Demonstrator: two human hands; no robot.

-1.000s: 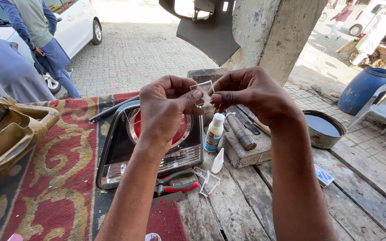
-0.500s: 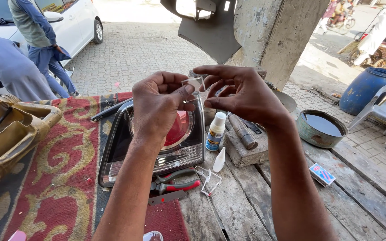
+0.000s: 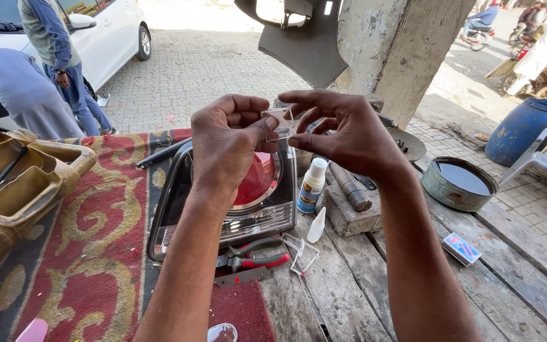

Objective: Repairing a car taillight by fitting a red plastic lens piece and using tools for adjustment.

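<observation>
Red-handled pliers (image 3: 254, 258) and a loose clear shard (image 3: 301, 253) lay nearest me on the wooden table (image 3: 362, 297). Above them sat the tail lamp (image 3: 235, 202) and a small glue bottle (image 3: 312, 185). Over the lamp, my left hand (image 3: 229, 142) and right hand (image 3: 343, 130) met, both pinching a small clear plastic piece (image 3: 278, 118) between their fingertips.

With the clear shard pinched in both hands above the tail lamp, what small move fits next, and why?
Probably lower the clear plastic shard toward the tail lamp and try its fit. Both the left hand and the right hand pinch it in the air above the lamp, clear of it, and the small glue bottle stands beside the lamp, its cap off.
</observation>
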